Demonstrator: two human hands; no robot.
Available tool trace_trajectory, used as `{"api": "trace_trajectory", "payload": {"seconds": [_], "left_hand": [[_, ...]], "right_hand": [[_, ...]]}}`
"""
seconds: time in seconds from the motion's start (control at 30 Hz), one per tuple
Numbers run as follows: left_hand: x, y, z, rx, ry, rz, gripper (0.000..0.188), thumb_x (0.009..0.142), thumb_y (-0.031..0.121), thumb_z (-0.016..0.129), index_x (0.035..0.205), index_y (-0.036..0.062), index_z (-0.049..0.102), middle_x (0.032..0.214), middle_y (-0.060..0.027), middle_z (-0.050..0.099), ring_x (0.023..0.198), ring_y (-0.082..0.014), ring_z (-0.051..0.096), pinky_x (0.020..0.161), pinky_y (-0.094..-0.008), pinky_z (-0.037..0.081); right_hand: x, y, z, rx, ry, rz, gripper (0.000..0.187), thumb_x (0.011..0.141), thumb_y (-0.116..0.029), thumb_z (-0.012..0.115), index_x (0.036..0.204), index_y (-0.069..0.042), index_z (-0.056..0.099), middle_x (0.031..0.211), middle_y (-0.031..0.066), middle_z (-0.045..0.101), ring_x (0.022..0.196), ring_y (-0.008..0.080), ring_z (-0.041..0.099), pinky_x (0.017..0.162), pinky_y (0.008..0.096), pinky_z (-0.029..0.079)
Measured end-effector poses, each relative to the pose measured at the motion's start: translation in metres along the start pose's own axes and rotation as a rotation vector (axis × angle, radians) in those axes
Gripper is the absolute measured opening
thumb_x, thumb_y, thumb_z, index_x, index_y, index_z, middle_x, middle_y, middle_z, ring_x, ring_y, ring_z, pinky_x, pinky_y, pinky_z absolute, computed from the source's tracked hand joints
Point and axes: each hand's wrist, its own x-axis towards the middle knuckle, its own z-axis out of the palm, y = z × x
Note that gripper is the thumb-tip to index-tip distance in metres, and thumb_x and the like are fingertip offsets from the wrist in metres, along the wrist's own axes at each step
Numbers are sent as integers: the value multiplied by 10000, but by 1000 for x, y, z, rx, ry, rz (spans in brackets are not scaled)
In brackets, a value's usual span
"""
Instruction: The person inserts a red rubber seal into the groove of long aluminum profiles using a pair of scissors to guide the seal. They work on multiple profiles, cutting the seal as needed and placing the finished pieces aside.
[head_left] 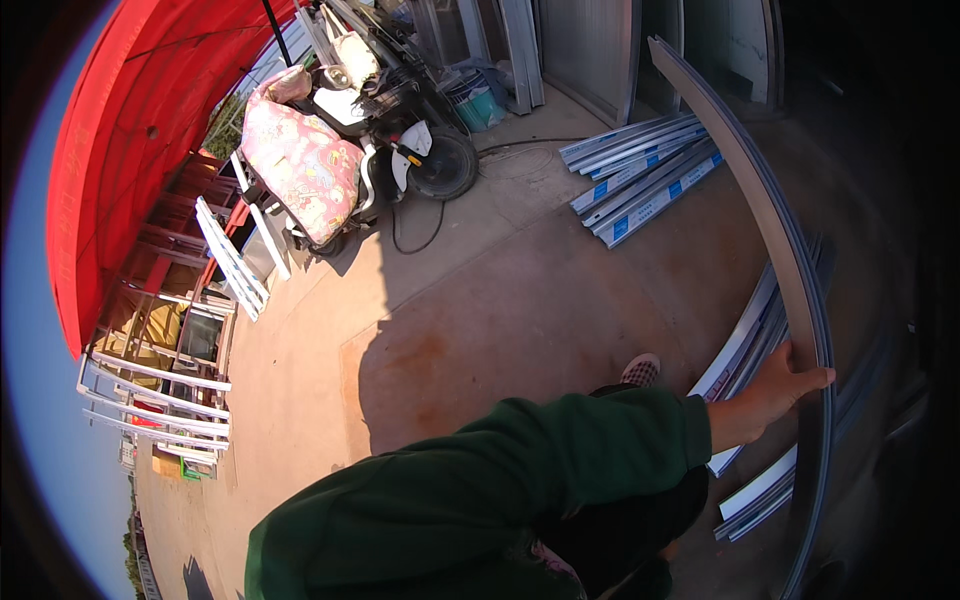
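Note:
My left arm, in a dark green sleeve, reaches across from the lower left to the right side. My left hand (765, 400) is closed around a long metal profile (765, 195), its thumb lying over the front and its fingers mostly hidden behind. This brownish-grey strip rises from the lower right edge to a far end above the stacked profiles. Below and beside the hand lie more profiles (742, 345) with white and blue film, partly covered by the held one. My right hand is out of view.
Bundled film-wrapped profiles (645, 175) lie on the concrete floor (480, 300) ahead. Glazed frames (590, 60) lean behind them. A scooter (440, 160) with a pink patterned cover (300, 160) stands far left, near a red canopy (130, 140) and racks (160, 405). A checkered shoe (642, 370) shows near the profiles.

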Motion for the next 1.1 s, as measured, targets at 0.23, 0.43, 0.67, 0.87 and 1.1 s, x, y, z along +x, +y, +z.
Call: {"api": "trace_trajectory", "payload": {"seconds": [0.23,0.43,0.67,0.87,1.1], "left_hand": [[-1,1,3,50,57,-47,692,838,441,794,1297,88,415,1146,-76,533,1057,-173,593,857,-392,521],[5,-1,1,16,26,-65,679,882,417,751,1357,68,415,1209,-114,540,1129,-234,594,886,-391,530],[2,1,3,58,83,-41,685,875,420,769,1345,82,404,1143,-75,536,1027,-179,602,854,-373,521],[8,3,-2,100,143,58,662,866,418,780,1315,73,438,1116,-77,545,986,-171,604,772,-326,515],[9,10,-15,-96,161,166,514,887,256,797,1231,66,466,1097,-67,557,976,-142,599,820,-338,524]], "right_hand": [[-3,8,-3,33,-21,62,359,977,-387,624,990,-28,625,895,126,640,639,289,680,527,417,546],[-10,14,-3,86,-30,133,369,983,-392,622,990,-23,624,880,122,643,631,274,676,521,405,541],[-17,31,6,204,1,240,380,989,-398,619,990,-17,624,862,118,647,622,257,671,514,391,535],[-57,51,-11,633,172,417,391,995,-403,617,990,-12,624,847,114,651,614,242,667,508,379,531],[-118,-60,-179,1377,552,154,409,1029,-418,594,891,-34,566,775,55,585,596,104,506,555,284,414]]}}
